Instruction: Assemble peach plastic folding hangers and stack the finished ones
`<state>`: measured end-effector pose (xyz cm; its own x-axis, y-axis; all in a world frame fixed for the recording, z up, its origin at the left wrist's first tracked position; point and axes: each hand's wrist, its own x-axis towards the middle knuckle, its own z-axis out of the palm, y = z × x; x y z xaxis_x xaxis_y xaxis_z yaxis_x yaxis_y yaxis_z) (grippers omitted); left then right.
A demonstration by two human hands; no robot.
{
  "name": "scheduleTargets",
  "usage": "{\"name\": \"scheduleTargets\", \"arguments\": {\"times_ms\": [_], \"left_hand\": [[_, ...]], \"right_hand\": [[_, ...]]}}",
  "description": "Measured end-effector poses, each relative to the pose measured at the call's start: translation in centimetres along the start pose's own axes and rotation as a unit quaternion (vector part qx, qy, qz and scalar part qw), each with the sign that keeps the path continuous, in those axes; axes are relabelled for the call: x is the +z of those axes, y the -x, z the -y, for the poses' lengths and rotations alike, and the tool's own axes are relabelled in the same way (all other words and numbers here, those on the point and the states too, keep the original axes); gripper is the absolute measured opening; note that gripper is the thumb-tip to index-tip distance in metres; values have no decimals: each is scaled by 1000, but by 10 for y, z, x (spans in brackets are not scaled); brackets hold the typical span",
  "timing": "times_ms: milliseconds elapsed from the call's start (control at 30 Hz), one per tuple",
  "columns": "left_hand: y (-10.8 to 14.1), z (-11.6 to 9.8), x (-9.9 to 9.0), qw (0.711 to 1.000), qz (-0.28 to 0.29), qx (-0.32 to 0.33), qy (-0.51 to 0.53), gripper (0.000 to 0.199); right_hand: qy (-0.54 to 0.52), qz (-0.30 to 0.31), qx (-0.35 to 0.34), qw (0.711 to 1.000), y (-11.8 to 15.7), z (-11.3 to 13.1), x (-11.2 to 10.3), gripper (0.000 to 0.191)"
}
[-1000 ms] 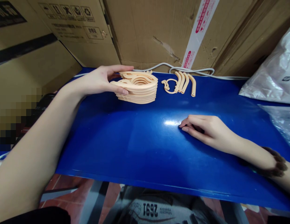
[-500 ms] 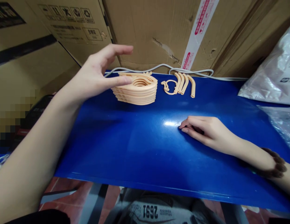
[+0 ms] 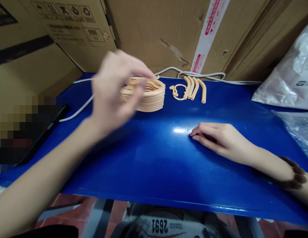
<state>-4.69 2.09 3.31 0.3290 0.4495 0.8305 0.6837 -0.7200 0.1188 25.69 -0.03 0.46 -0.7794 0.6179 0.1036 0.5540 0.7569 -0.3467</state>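
A neat stack of beige plastic folding hangers (image 3: 151,104) stands toward the back of the blue table. My left hand (image 3: 116,89), smeared by motion, hovers over the left side of the stack and hides part of it. Its thumb and forefinger are apart, with nothing visible between them. To the right of the stack lie several loose curved beige arms (image 3: 193,88) beside a ring-shaped beige piece (image 3: 179,92). My right hand (image 3: 220,138) rests on the tabletop with its fingers curled and the tips together; no object shows in it.
Cardboard boxes (image 3: 149,33) wall off the back and left. A white cable (image 3: 208,75) runs along the rear edge. A plastic bag (image 3: 290,76) sits at the right, and a dark flat device (image 3: 44,135) at the left. The blue table (image 3: 149,165) ends near my lap.
My left hand has swung right and closer to the hanger stack, its thumb and forefinger nearer each other. My right hand stays where it was. The view has shifted slightly.
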Motion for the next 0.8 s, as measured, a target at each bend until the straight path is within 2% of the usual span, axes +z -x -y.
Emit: {"name": "scheduleTargets", "arguments": {"times_ms": [33, 67, 100, 167, 267, 333, 467, 633, 800], "left_hand": [[5, -17, 7, 997, 59, 9, 40, 21], [11, -33, 14, 984, 166, 20, 68, 28], [17, -46, 21, 966, 241, 38, 84, 37], [28, -60, 33, 939, 326, 52, 95, 59], [38, -59, 43, 905, 413, 35, 92, 73], [39, -52, 44, 893, 440, 16, 98, 76], [35, -44, 42, 888, 446, 15, 114, 73], [34, -47, 44, 885, 449, 39, 120, 63], [33, -46, 45, 882, 450, 46, 132, 60]], "right_hand": [[49, -11, -4, 999, 0, -1, -3, 21], [107, -24, -5, 994, 1, -2, -7, 22], [166, -47, 4, 985, 1, -3, -11, 23], [226, -91, 37, 969, 2, -7, -21, 23], [225, -159, 70, 959, 0, -15, -35, 21], [208, -170, 68, 961, -7, -21, -42, 22], [189, -108, 27, 976, -38, -40, -46, 29], [160, -48, -65, 984, -111, -63, -35, 37], [124, -58, -143, 980, -188, -72, -11, 41]]}}
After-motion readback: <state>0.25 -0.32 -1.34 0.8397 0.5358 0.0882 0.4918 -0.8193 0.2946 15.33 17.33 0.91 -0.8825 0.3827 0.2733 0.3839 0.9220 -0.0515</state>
